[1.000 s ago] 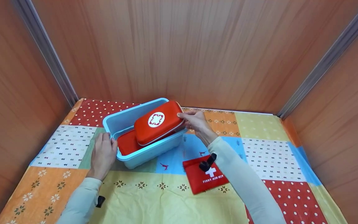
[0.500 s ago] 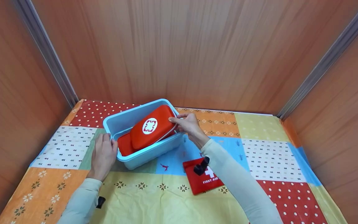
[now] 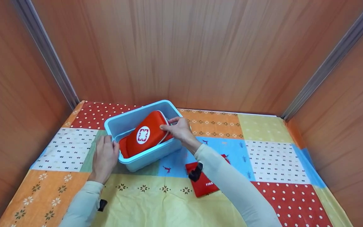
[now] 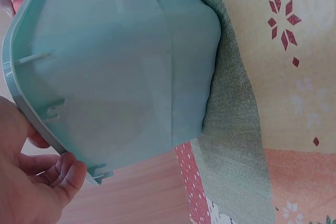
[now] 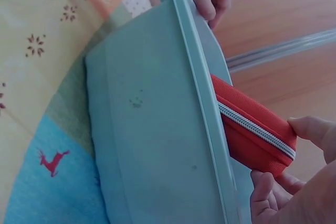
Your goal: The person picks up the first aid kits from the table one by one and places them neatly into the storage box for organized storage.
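A light blue plastic bin [image 3: 150,157] stands at the back left of the cloth. My left hand [image 3: 104,156] grips the left end of its rim, fingers curled over the edge in the left wrist view. With thumb and fingers my right hand [image 3: 180,130] pinches the right end of a red zippered first aid case [image 3: 151,126] bearing a white round emblem. The case lies tilted, its left part down inside the bin and its right end raised near the rim. Beneath it, another red item [image 3: 123,147] shows in the bin. The silver zipper [image 5: 257,129] faces the right wrist view.
A flat red first aid pouch [image 3: 205,186] lies on the cloth, partly hidden under my right forearm. Patchwork cloth [image 3: 143,201] covers the table. Wood-grain panels [image 3: 181,56] rise at the back and both sides.
My right hand has moved left and down with the red case, which now sits deeper in the bin and covers more of the red item below. The left hand has stayed on the rim.
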`<action>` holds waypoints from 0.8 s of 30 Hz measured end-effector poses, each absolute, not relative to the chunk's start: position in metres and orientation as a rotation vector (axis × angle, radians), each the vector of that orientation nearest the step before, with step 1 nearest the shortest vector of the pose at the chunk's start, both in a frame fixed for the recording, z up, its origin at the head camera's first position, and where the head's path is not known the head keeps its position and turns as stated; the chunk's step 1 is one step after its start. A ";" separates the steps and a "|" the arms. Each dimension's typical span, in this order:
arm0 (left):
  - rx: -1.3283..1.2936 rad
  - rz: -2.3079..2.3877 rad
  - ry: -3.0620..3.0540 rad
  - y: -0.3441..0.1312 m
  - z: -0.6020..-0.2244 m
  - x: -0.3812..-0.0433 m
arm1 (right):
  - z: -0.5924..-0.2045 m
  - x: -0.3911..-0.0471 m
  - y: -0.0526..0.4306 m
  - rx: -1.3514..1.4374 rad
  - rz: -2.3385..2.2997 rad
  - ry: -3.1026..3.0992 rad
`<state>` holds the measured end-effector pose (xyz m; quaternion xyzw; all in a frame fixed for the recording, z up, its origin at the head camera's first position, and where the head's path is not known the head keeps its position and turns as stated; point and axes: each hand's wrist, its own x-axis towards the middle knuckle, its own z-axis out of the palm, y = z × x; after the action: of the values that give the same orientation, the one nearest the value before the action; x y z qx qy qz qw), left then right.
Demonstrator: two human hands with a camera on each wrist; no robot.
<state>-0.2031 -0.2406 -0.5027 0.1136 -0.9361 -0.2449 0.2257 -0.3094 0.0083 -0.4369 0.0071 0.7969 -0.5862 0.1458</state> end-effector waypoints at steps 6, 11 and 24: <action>0.303 -0.661 -2.577 -0.240 -0.502 -0.203 | -0.438 -0.305 0.004 -0.083 -1.665 2.287; 0.285 -0.755 -2.556 -0.239 -0.503 -0.204 | -0.438 -0.305 0.006 -0.210 -1.645 2.301; 0.292 -0.705 -2.554 -0.239 -0.504 -0.205 | -0.440 -0.312 0.023 -0.264 -1.629 2.323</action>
<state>-0.2054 -0.2394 -0.5040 0.1063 -0.9311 -0.2570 0.2359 -0.3122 0.0225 -0.4402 -0.0916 0.8066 -0.5657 0.1453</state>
